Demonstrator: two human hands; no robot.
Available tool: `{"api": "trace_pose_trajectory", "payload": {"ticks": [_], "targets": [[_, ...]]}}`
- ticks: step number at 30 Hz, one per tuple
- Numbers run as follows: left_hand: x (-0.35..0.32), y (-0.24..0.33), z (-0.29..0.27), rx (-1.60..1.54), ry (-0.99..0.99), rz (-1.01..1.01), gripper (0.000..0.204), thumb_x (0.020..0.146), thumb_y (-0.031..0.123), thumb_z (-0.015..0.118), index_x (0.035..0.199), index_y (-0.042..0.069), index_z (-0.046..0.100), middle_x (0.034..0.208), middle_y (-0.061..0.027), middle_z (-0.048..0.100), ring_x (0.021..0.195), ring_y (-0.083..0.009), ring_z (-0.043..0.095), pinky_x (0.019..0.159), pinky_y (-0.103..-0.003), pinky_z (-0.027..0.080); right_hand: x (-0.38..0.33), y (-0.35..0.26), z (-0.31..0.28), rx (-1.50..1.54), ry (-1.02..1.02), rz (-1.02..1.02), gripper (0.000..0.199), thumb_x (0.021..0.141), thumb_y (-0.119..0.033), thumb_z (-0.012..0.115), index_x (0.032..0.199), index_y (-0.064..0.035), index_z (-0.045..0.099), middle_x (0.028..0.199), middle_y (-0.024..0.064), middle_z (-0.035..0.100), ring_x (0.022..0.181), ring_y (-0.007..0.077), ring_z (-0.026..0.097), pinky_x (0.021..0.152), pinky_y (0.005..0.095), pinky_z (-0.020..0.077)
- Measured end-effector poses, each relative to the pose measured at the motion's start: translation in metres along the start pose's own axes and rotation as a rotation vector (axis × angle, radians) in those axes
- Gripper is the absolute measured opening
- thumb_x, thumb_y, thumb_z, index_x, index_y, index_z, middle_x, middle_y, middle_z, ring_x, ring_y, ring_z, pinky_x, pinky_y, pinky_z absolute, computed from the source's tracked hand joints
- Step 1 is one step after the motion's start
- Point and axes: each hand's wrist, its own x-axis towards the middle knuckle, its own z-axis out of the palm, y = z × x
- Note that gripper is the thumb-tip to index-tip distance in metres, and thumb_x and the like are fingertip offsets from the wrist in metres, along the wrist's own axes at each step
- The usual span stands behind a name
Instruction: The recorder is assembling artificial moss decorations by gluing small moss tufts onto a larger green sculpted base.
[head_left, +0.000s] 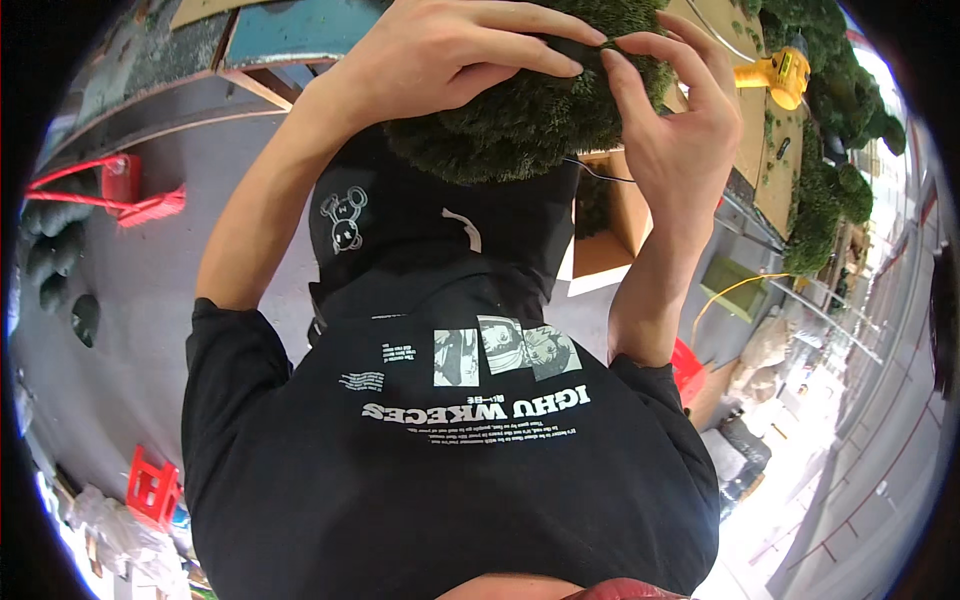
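A dense, dark green mound of artificial foliage (500,130) sits over my lap, at the top of the view. Across its upper part reaches my left hand (440,50), two fingers stretched out straight over the greenery and its thumb hidden. My right hand (685,100) comes in from the other side. Its thumb and index fingertip are pinched close together at the foliage, beside the left fingertips. Whatever lies between them is too small to make out.
To the right, a workbench (775,190) carries a yellow tool (785,75) and more green foliage clumps (840,100). An open cardboard box (610,250) stands beside my legs. Red stools (120,190) (153,487) are on the left; a blue-topped table (290,35) is at upper left.
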Motion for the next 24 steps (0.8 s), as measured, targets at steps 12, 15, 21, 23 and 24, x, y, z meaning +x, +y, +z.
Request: {"api": "trace_pose_trajectory", "payload": {"ticks": [12, 15, 21, 23, 24], "targets": [[-0.003, -0.006, 0.012, -0.048, 0.102, 0.062, 0.02, 0.086, 0.013, 0.076, 0.105, 0.02, 0.078, 0.132, 0.0049, 0.07, 0.141, -0.0327, 0.05, 0.114, -0.052, 0.038, -0.01, 0.028, 0.016, 0.129, 0.088, -0.024, 0.015, 0.087, -0.01, 0.08, 0.1, -0.0042, 0.078, 0.125, 0.0102, 0.07, 0.12, 0.0226, 0.064, 0.106, 0.0362, 0.0453], [-0.004, -0.007, 0.015, -0.051, 0.111, 0.057, 0.019, 0.086, 0.014, 0.076, 0.104, 0.02, 0.078, 0.132, 0.0048, 0.07, 0.14, -0.0325, 0.05, 0.114, -0.052, 0.038, -0.009, 0.026, 0.016, 0.117, 0.088, -0.003, 0.014, 0.086, -0.01, 0.081, 0.099, -0.0049, 0.078, 0.126, 0.0099, 0.07, 0.12, 0.0225, 0.064, 0.107, 0.0371, 0.0452], [-0.002, -0.011, 0.021, -0.1, 0.189, 0.091, 0.018, 0.086, 0.015, 0.077, 0.103, 0.02, 0.079, 0.131, 0.0045, 0.071, 0.14, -0.0323, 0.05, 0.114, -0.051, 0.039, -0.007, 0.028, 0.023, 0.138, 0.116, -0.002, 0.016, 0.085, -0.008, 0.081, 0.099, -0.0031, 0.076, 0.124, 0.0127, 0.07, 0.119, 0.0236, 0.065, 0.105, 0.0361, 0.0472], [-0.002, -0.01, 0.019, -0.096, 0.194, 0.091, 0.018, 0.086, 0.016, 0.077, 0.103, 0.019, 0.079, 0.131, 0.0045, 0.071, 0.14, -0.0323, 0.05, 0.114, -0.051, 0.039, -0.008, 0.028, 0.025, 0.209, 0.151, 0.029, 0.016, 0.084, -0.005, 0.081, 0.099, -0.0022, 0.076, 0.124, 0.0142, 0.07, 0.119, 0.024, 0.065, 0.104, 0.0354, 0.0481], [-0.003, -0.009, 0.017, -0.099, 0.196, 0.091, 0.018, 0.086, 0.016, 0.077, 0.103, 0.019, 0.079, 0.131, 0.0045, 0.071, 0.14, -0.0323, 0.05, 0.114, -0.051, 0.039, -0.009, 0.028, 0.025, 0.206, 0.15, 0.03, 0.016, 0.084, -0.005, 0.081, 0.099, -0.0022, 0.076, 0.124, 0.0142, 0.07, 0.119, 0.024, 0.065, 0.104, 0.0354, 0.0481]]}}
